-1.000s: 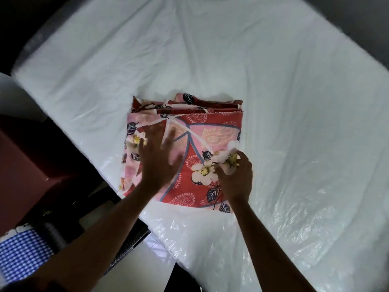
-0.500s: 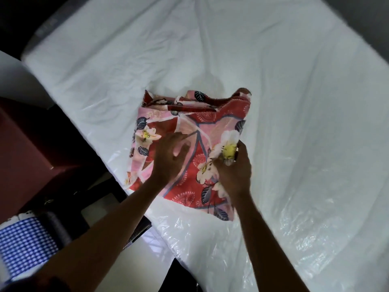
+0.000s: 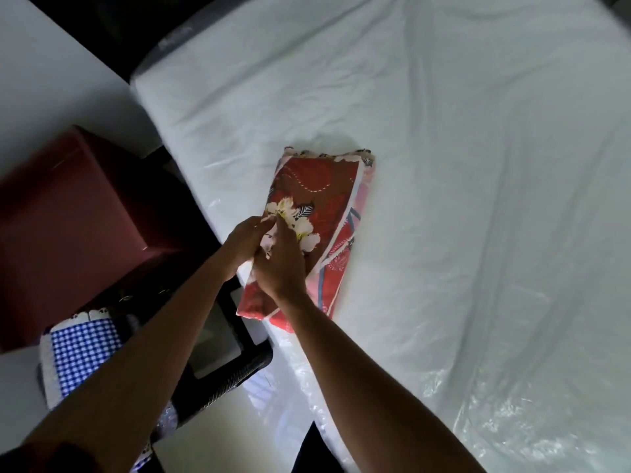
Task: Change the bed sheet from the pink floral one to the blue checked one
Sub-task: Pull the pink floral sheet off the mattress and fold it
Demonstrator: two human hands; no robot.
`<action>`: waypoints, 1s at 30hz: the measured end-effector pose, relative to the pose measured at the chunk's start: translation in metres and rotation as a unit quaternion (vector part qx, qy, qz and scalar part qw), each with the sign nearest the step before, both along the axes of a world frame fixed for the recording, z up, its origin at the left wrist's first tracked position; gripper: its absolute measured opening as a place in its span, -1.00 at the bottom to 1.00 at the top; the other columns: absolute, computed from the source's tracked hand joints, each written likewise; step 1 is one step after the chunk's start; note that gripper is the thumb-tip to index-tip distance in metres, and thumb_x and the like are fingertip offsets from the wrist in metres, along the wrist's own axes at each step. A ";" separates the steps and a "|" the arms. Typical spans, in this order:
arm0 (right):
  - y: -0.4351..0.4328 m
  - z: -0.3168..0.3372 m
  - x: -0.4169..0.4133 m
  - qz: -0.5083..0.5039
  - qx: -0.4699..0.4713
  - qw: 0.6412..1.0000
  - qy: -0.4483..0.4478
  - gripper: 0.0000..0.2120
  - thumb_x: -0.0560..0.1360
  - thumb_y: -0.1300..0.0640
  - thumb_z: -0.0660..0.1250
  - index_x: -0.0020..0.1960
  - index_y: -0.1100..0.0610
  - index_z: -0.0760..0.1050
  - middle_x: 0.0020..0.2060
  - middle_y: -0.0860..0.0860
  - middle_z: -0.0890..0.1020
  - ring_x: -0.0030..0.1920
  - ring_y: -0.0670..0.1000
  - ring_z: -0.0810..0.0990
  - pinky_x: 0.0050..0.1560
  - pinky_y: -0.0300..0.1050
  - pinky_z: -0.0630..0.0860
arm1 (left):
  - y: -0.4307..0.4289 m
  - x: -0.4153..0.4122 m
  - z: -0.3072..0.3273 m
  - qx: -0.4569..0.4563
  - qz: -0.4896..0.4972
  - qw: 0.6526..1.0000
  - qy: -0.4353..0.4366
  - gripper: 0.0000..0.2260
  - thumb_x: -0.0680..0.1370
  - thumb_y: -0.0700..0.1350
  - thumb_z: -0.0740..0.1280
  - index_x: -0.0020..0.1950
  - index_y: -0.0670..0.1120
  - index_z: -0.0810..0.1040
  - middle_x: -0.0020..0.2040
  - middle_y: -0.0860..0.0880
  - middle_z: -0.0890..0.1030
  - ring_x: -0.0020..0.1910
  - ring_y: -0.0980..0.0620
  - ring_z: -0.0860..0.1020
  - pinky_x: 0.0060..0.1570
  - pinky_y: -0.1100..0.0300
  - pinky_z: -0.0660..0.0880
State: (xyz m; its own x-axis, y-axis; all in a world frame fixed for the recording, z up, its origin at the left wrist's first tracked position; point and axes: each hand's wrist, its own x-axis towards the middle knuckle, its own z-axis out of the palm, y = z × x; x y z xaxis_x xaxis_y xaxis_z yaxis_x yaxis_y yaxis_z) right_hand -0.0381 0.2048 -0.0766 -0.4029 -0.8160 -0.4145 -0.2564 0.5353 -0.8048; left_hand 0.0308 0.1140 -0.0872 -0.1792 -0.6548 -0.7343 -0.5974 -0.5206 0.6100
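Left hand [image 3: 243,241] and right hand [image 3: 282,265] grip one folded pink floral sheet [image 3: 322,199] on the bed [image 3: 461,158]; one blue checked sheet [image 3: 82,351] lies beside the bed.

Single cam, head-worn, wide-angle. Looks fwd and steeply down from above the near-left edge of the mattress [image 3: 444,131]. Sits close: takes in both forearms from the bottom edge up to left hand [image 3: 244,240] and right hand [image 3: 280,266], approx. mid-frame on the folded pink floral sheet [image 3: 321,186]. Covers mattress over right and far parts; catches blue checked sheet [image 3: 82,349] near-left and maroon cabinet [image 3: 68,216] left, off the bed. Held rolled, w/ mattress edge shown as a diagonal. Bows lines twd frame edges.
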 end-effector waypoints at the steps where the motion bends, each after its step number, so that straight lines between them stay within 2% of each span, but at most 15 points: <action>1: 0.009 -0.002 -0.006 -0.008 -0.027 0.999 0.033 -0.40 0.53 0.04 0.39 0.51 0.08 0.31 0.35 0.04 0.52 0.36 0.05 0.47 0.32 0.09 0.49 | 0.000 -0.001 -0.004 -0.011 -0.005 1.000 -0.009 -0.73 0.61 0.16 0.28 0.10 0.01 0.62 0.09 -0.06 0.68 0.04 -0.03 0.66 -0.12 0.19 0.54; 3: 0.032 -0.003 -0.021 -0.055 -0.064 0.992 0.095 -0.47 0.49 0.04 0.42 0.43 0.05 0.40 0.28 0.01 0.56 0.27 0.01 0.49 0.19 -0.03 0.55 | 0.004 -0.002 -0.009 -0.007 0.030 1.000 0.002 -0.74 0.63 0.09 0.27 0.15 -0.04 0.59 0.07 -0.06 0.67 -0.03 -0.01 0.65 -0.22 0.26 0.53; 5: 0.058 0.000 -0.032 -0.121 -0.045 0.981 0.142 -0.41 0.43 -0.07 0.44 0.41 0.02 0.41 0.26 0.01 0.54 0.23 0.00 0.48 0.14 -0.07 0.52 | 0.011 -0.005 -0.014 -0.057 0.038 0.998 -0.011 -0.79 0.66 0.02 0.24 0.14 -0.07 0.56 0.03 -0.05 0.66 0.00 -0.03 0.64 -0.09 0.18 0.57; 7: 0.075 -0.005 -0.035 -0.174 0.012 0.971 0.163 -0.33 0.39 -0.22 0.43 0.42 -0.01 0.39 0.29 0.01 0.53 0.24 0.00 0.47 0.18 -0.04 0.50 | 0.018 -0.010 -0.016 -0.096 0.037 0.995 0.004 -0.82 0.67 0.01 0.21 0.10 -0.03 0.54 0.01 -0.02 0.65 0.04 -0.04 0.64 0.03 0.08 0.59; 9: 0.081 -0.017 -0.041 -0.215 0.064 0.971 0.083 -0.21 0.33 -0.36 0.46 0.44 -0.06 0.33 0.31 -0.04 0.52 0.26 -0.01 0.49 0.22 0.02 0.51 | 0.019 -0.014 -0.023 -0.105 0.038 0.993 0.030 -0.84 0.67 0.02 0.20 0.07 0.01 0.54 0.03 -0.04 0.66 0.05 -0.04 0.64 0.06 0.03 0.60; 11: 0.079 -0.033 -0.047 -0.239 0.088 0.966 -0.040 -0.14 0.26 -0.38 0.51 0.43 -0.08 0.32 0.27 -0.09 0.54 0.23 -0.01 0.55 0.19 0.06 0.60 | 0.017 -0.017 -0.029 -0.117 0.023 0.992 0.036 -0.83 0.68 0.00 0.18 0.07 -0.01 0.53 0.01 -0.02 0.65 0.00 0.05 0.64 0.01 0.14 0.59; 13: 0.081 -0.043 -0.051 -0.214 0.104 0.970 -0.052 -0.15 0.24 -0.37 0.53 0.41 -0.08 0.35 0.22 -0.11 0.56 0.16 -0.05 0.58 0.14 -0.01 0.63 | 0.015 -0.022 -0.035 -0.132 0.001 0.991 0.024 -0.81 0.69 -0.01 0.16 0.13 -0.06 0.52 -0.03 0.04 0.63 -0.11 0.27 0.60 -0.15 0.38 0.52; 15: 0.080 -0.047 -0.055 -0.203 0.110 0.971 -0.055 -0.16 0.23 -0.35 0.55 0.38 -0.06 0.35 0.18 -0.14 0.57 0.10 -0.08 0.58 0.09 -0.06 0.60 | 0.014 -0.024 -0.041 -0.144 -0.018 0.989 0.011 -0.79 0.70 0.00 0.14 0.16 -0.08 0.50 -0.06 0.10 0.60 -0.20 0.37 0.56 -0.28 0.47 0.46; 17: 0.079 -0.050 -0.058 -0.207 0.112 0.968 -0.083 -0.18 0.23 -0.34 0.56 0.35 -0.06 0.34 0.12 -0.17 0.57 0.05 -0.08 0.60 0.07 -0.06 0.60 | 0.015 -0.023 -0.043 -0.135 -0.017 0.991 0.008 -0.77 0.70 0.02 0.13 0.21 -0.06 0.49 -0.03 0.08 0.61 -0.14 0.31 0.57 -0.26 0.41 0.49; 20: 0.082 -0.047 -0.054 -0.190 0.125 0.963 -0.146 -0.15 0.20 -0.35 0.57 0.35 -0.05 0.35 0.13 -0.17 0.57 0.07 -0.06 0.62 0.08 -0.03 0.64 | 0.013 -0.023 -0.046 -0.082 0.010 0.996 0.042 -0.74 0.70 0.02 0.13 0.32 -0.04 0.45 0.17 -0.03 0.61 0.06 0.11 0.60 0.00 0.18 0.57; 24: 0.086 -0.050 -0.046 -0.183 0.117 0.954 -0.205 -0.03 0.07 -0.36 0.57 0.38 -0.07 0.33 0.18 -0.13 0.58 0.15 -0.02 0.61 0.15 0.00 0.63 | 0.007 -0.030 -0.042 -0.021 0.007 0.999 0.042 -0.76 0.69 0.00 0.18 0.32 -0.06 0.37 0.26 -0.15 0.54 0.09 -0.02 0.58 0.09 0.05 0.55; 27: 0.092 -0.050 -0.059 -0.190 0.100 0.947 -0.238 -0.12 0.05 -0.21 0.62 0.30 -0.06 0.41 0.10 -0.13 0.64 0.07 -0.03 0.66 0.13 0.04 0.64 | 0.006 -0.038 -0.032 -0.116 -0.028 0.993 -0.021 -0.61 0.62 -0.08 0.31 0.41 -0.10 0.31 0.26 -0.14 0.49 0.19 -0.09 0.53 0.12 0.07 0.49; 28: 0.098 -0.043 -0.068 -0.187 0.094 0.947 -0.243 -0.22 0.10 -0.11 0.64 0.25 -0.03 0.44 0.05 -0.14 0.66 0.01 -0.04 0.68 0.08 0.00 0.66 | 0.009 -0.041 -0.027 -0.155 -0.044 0.987 -0.018 -0.53 0.59 -0.12 0.37 0.44 -0.12 0.28 0.27 -0.16 0.47 0.21 -0.11 0.51 0.16 0.04 0.49; 30: 0.116 -0.026 -0.087 -0.185 0.079 0.948 -0.245 -0.42 0.24 0.11 0.64 0.17 -0.01 0.46 -0.03 -0.16 0.66 -0.08 -0.07 0.68 -0.11 -0.20 0.63 | 0.025 -0.043 -0.012 -0.189 -0.045 0.981 -0.013 -0.43 0.56 -0.16 0.41 0.50 -0.12 0.25 0.27 -0.14 0.43 0.19 -0.06 0.49 0.16 0.10 0.47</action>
